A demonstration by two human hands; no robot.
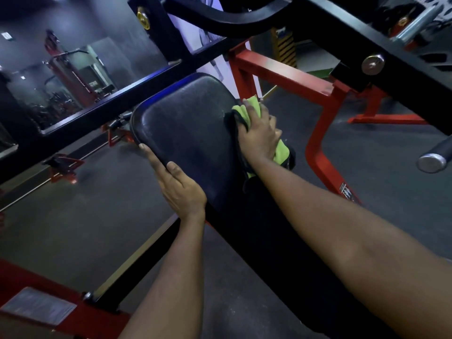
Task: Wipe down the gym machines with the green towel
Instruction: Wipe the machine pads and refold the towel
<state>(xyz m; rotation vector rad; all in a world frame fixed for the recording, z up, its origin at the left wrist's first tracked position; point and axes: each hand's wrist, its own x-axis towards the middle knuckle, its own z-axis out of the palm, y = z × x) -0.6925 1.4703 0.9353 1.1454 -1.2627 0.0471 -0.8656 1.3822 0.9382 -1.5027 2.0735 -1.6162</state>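
A black padded seat (186, 126) of a red and black gym machine fills the middle of the head view, tilted toward me. My right hand (259, 135) presses the green towel (247, 110) against the pad's right edge, fingers spread over the bunched cloth. More green cloth (281, 152) shows below that hand, with a dark trim. My left hand (176, 184) rests on the pad's left lower edge, fingers straight along the rim, thumb on the top surface.
A red steel frame (281, 74) runs behind and right of the pad. Black beams (110, 99) cross above and left. Chrome pegs (433, 160) stick out at the right. A mirror (61, 81) lies far left. Dark rubber floor (73, 216) surrounds the machine.
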